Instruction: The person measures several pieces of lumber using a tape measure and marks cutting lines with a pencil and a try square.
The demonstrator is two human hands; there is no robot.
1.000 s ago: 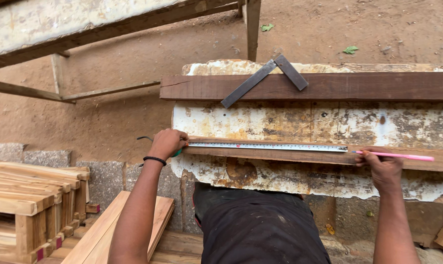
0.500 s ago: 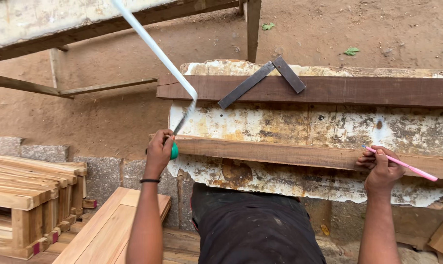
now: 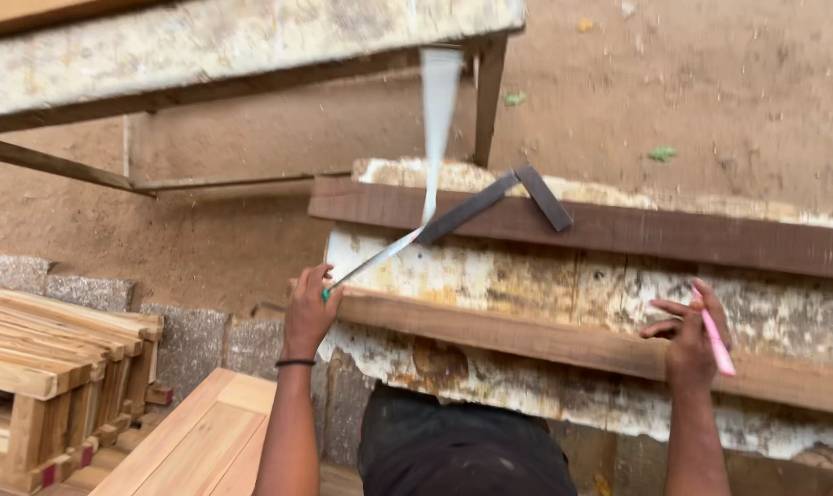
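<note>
left hand (image 3: pixel 308 312) fingers clamped on tape measure (image 3: pixel 430 156), blade bent upward, blurred | right hand (image 3: pixel 692 335) grips pink pencil (image 3: pixel 716 342), fingers partly spread, resting on near plank (image 3: pixel 545 342) | square (image 3: pixel 499 202) on far plank (image 3: pixel 674 234)

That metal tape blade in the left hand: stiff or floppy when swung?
Likely springy, not rigid: the tape blade kinks partway above the left hand and blurs toward its tip. Probably light, since the hand lifts it by one end. The thin strip may whip or buckle if pushed.
</note>
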